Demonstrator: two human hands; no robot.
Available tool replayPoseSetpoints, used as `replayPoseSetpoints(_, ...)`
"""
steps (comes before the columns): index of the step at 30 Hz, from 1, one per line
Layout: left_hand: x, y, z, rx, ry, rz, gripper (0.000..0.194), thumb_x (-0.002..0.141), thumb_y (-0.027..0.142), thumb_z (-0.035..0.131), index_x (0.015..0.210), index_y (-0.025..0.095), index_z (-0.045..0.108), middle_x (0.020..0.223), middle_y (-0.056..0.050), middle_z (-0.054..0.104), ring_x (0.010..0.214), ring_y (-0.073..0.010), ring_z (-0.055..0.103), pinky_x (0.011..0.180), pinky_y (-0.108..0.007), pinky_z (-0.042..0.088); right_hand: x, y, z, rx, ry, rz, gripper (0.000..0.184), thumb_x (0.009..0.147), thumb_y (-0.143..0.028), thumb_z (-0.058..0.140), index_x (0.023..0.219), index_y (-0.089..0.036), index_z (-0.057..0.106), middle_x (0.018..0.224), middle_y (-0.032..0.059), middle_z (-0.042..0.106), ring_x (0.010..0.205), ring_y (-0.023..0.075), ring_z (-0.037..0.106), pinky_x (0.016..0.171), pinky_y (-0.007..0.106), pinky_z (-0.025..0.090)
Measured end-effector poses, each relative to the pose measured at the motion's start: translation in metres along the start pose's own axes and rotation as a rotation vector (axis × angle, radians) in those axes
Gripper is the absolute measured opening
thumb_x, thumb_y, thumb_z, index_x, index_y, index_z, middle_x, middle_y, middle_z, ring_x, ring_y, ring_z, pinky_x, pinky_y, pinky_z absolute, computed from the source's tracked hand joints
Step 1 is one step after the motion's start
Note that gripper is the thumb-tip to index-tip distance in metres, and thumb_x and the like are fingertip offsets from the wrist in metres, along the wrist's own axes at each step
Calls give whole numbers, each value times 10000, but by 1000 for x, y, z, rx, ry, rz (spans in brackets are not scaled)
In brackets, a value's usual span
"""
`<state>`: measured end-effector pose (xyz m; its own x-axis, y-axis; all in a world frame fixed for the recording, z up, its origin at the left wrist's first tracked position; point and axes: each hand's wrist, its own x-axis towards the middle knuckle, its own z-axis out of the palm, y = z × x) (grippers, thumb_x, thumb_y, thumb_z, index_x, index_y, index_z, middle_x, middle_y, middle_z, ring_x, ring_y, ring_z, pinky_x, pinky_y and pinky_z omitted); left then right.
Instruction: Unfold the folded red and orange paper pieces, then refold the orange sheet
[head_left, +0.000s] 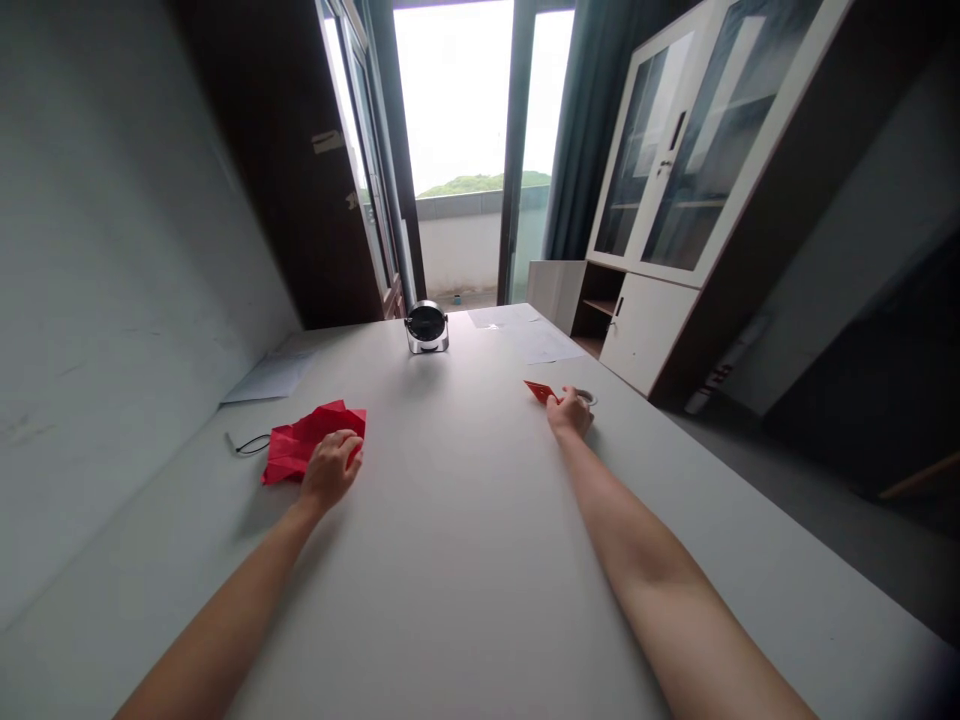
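While the left hand point(330, 472) grips a red bag-like thing point(298, 446), contents hidden, the right hand point(571, 411) pinches an orange card point(537, 391)

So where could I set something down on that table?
Mainly the middle: the bare table between the left hand and right hand, up to the round black thing. Crowded: red sheet and cord at left; orange card and white ring at right.

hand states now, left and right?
Left hand: on the red material, fingers curled; grip can't be told.
Right hand: closed, holding the orange card.
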<state>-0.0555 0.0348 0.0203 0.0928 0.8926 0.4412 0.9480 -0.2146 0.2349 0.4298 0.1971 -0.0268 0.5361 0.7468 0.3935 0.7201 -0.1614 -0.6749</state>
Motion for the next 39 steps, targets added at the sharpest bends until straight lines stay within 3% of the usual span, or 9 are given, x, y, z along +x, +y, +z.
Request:
replayPoseSetpoints(3,-4,26,18,-98,39,65,218,916,281,498,1042,250,673,1168,-95,639,1113,-296,567,1013,-442,428,-8,-10,1,22,-83,-86,173,850,-261,520,880,-177,668,839,131,660,843,271,559,802,400,398)
replayPoseSetpoints(5,-5,46,29,-162,61,82,203,926,274,499,1032,256,672,1147,-91,642,1083,-286,577,1000,-438,437,-26,-23,3,94,-136,-233,167,859,-248,507,877,-187,662,859,109,661,816,249,566,784,365,408)
replayPoseSetpoints(9,-1,85,37,-292,88,105,199,919,270,536,1063,273,674,1137,-82,641,1068,-284,574,975,-436,446,-88,-62,10,266,-380,-523,143,877,-222,516,848,-228,657,886,55,659,755,202,573,744,309,409)
replayPoseSetpoints(13,-2,106,36,-342,135,111,211,894,273,605,1093,272,675,1152,-93,628,1059,-286,568,985,-439,435,-144,-98,13,381,-539,-651,179,924,-242,512,829,-250,663,875,29,652,721,171,581,708,268,406)
replayPoseSetpoints(17,-9,107,36,-186,101,127,145,890,216,604,1004,252,687,1145,-87,622,1029,-264,566,935,-417,458,-167,-111,11,460,-586,-716,182,930,-231,515,822,-229,661,844,21,647,696,146,575,694,247,415)
replayPoseSetpoints(24,-18,97,38,-29,40,127,110,878,142,585,917,219,652,1080,-72,631,996,-231,564,887,-364,463,-169,-113,9,515,-605,-727,180,929,-222,519,816,-203,657,815,19,642,670,132,573,689,250,455)
replayPoseSetpoints(30,-20,91,37,-97,59,43,96,915,186,546,876,219,628,931,-47,626,899,-203,589,819,-317,441,-172,-115,-2,586,-523,-678,213,944,-283,523,1125,-218,614,1060,71,640,800,167,634,679,286,526)
replayPoseSetpoints(35,-20,88,37,-121,51,-17,134,938,240,527,852,210,625,888,-33,618,808,-177,599,755,-287,418,-170,-112,-18,549,-479,-906,119,887,-208,574,996,-225,617,1086,89,613,1020,227,590,884,378,520)
replayPoseSetpoints(39,-20,87,35,-144,21,-7,138,943,259,521,867,208,625,892,-28,624,772,-161,596,735,-276,408,-170,-112,-21,517,-515,-972,164,860,-155,592,1004,-226,627,1095,85,614,1023,223,578,888,376,514)
